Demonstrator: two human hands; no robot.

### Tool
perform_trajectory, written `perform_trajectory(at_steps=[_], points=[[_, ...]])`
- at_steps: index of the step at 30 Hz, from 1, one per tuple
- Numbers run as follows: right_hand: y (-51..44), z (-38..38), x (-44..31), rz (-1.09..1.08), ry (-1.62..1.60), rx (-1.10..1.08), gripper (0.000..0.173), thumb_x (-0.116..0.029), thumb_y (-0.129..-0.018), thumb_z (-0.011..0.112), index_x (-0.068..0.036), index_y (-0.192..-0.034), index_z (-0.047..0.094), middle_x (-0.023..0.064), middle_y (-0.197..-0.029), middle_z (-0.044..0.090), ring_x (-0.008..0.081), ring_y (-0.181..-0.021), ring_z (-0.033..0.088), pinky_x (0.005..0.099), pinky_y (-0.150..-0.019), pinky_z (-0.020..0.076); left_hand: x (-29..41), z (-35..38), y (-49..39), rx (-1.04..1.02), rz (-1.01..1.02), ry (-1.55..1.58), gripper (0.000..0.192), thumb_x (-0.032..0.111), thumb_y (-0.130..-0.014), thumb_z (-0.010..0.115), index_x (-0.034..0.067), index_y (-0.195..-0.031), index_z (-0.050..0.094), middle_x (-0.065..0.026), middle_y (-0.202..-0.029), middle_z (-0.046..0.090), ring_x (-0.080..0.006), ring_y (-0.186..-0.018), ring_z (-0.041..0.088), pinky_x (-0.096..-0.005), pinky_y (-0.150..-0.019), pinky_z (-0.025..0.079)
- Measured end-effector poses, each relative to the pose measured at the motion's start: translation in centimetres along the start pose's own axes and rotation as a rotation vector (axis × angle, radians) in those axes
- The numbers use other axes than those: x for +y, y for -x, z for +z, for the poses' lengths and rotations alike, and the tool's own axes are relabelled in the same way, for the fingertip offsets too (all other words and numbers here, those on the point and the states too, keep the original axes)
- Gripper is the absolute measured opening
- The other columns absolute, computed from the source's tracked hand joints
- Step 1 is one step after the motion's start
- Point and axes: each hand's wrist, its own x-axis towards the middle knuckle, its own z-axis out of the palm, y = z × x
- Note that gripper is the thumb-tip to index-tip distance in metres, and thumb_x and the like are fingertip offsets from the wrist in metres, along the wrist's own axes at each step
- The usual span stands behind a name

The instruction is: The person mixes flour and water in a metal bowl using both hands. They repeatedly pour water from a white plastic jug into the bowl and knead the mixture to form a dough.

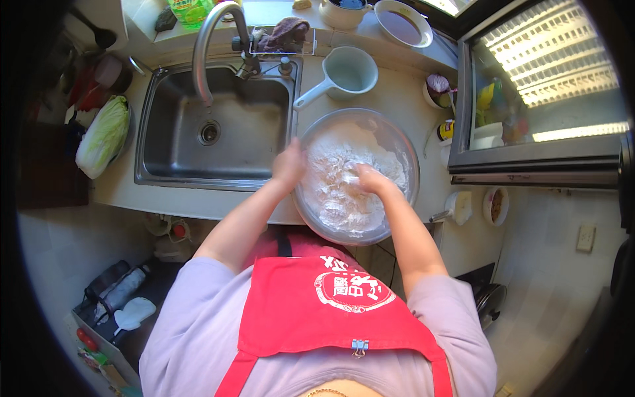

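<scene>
A wide metal basin (414, 171) stands on the counter before me, its near rim reaching past the counter edge. White flour (337, 206), partly clumped and shaggy, covers its bottom. My right hand (369, 178) is down in the flour, fingers coated white and partly hidden by it. At the basin's left rim is my left hand (290, 164), blurred, its fingers against or close to the wall. Whether it grips the rim I cannot tell. Just behind the basin sits a pale blue dipper (351, 74) with some liquid inside, its handle pointing left.
Left of the basin lies a steel sink (238, 149) under a curved faucet (199, 64). A napa cabbage (104, 136) rests at the far left. An open window sash (459, 149) juts in on the right. On the back ledge is a bowl of dark liquid (403, 27).
</scene>
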Motion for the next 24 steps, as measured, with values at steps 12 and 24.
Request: perform_trajectory(at_steps=[12, 24], points=[[-6.9, 0.1, -10.1, -0.093, 0.459, -0.177, 0.037, -0.028, -0.075, 0.062, -0.008, -0.105, 0.070, 0.0144, -0.112, 0.065, 0.0300, -0.104, 0.061, 0.0402, -0.089, 0.0490, 0.1, 0.2, 0.2, 0.028, 0.005, -0.004, 0.020, 0.020, -0.089, 0.053, 0.005, -0.099, 0.047, -0.0238, -0.085, 0.064, -0.0455, -0.079, 0.061, -0.0554, -0.069, 0.046], [7.1, 1.7, -0.3, -0.153, 0.301, 0.114, 0.018, -0.009, -0.079, 0.055, -0.011, -0.087, 0.070, 0.0161, -0.108, 0.062, 0.0338, -0.095, 0.063, 0.0446, -0.078, 0.0514, 0.3, 0.1, 0.4, 0.059, 0.004, 0.027, 0.020, 0.017, -0.089, 0.055, 0.004, -0.101, 0.047, -0.0251, -0.085, 0.063, -0.0469, -0.078, 0.060, -0.0542, -0.068, 0.046]])
